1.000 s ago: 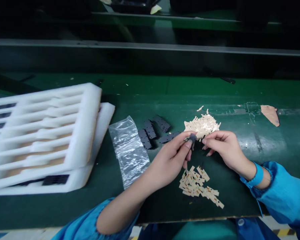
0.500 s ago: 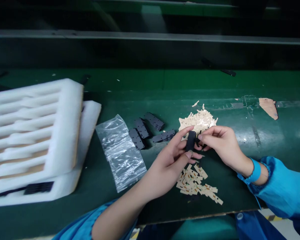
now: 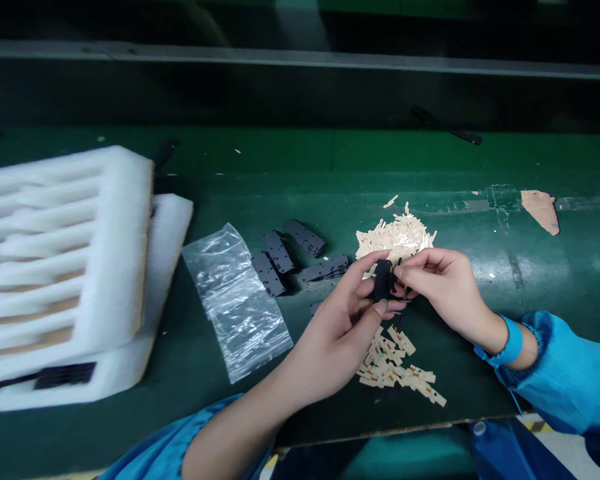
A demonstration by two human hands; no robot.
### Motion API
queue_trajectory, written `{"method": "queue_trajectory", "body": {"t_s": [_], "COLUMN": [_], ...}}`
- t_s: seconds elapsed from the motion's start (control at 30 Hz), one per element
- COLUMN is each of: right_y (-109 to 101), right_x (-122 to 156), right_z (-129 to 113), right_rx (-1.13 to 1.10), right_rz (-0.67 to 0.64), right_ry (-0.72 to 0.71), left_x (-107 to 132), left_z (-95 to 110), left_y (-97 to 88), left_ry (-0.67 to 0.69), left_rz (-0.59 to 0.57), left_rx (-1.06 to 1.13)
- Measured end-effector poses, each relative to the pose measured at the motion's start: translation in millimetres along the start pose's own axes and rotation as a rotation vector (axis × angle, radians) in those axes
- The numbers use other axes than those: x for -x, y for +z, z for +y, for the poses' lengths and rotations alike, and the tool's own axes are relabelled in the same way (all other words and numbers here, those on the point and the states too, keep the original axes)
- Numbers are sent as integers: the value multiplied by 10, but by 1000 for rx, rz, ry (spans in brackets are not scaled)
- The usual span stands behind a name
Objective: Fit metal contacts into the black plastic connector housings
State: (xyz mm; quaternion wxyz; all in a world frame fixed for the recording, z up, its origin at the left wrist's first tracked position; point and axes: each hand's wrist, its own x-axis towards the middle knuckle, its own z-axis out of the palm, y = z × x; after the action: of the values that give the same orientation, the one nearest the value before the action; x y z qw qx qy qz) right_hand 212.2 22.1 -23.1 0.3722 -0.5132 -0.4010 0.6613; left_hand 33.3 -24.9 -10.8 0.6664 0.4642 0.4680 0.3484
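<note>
My left hand (image 3: pixel 341 333) grips a small black rectangular piece (image 3: pixel 383 281) upright between thumb and fingers. Close on its right, my right hand (image 3: pixel 444 285) is closed in a pinch at the piece's side. Something small and dark shows at those fingertips, too small to name. Behind the hands lies a heap of thin cream-coloured pieces (image 3: pixel 397 235). In front of them, flat cream strips with dark spots (image 3: pixel 400 373) are scattered near the table edge. Several stacks of black plates (image 3: pixel 279 252) lie left of the hands.
A clear plastic bag (image 3: pixel 240 307) lies flat on the green table (image 3: pixel 325 200). White foam trays (image 3: pixel 123 267) are stacked at the left, with black parts (image 3: pixel 65 375) in the lower one. A torn brown scrap (image 3: pixel 541 210) and a dark strip (image 3: pixel 465 136) lie farther back.
The trays, bag and black stacks appear slightly farther left and higher as the view shifts. Both hands keep nearly the same pose around the black piece, which tilts slightly.
</note>
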Motion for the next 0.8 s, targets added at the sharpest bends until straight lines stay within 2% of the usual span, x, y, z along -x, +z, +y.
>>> {"method": "queue_trajectory", "body": {"t_s": [0.57,0.8], "right_y": [12,10], "right_x": [6,4], "right_z": [-6,-7], "right_rx": [-3,-15], "right_rz": [6,12], "right_ry": [19,17], "left_x": [-24,0], "left_z": [45,51], "left_y": [21,-20], "left_ry": [-43,-76], "left_rz": [28,-22], "left_rx": [-19,15]}}
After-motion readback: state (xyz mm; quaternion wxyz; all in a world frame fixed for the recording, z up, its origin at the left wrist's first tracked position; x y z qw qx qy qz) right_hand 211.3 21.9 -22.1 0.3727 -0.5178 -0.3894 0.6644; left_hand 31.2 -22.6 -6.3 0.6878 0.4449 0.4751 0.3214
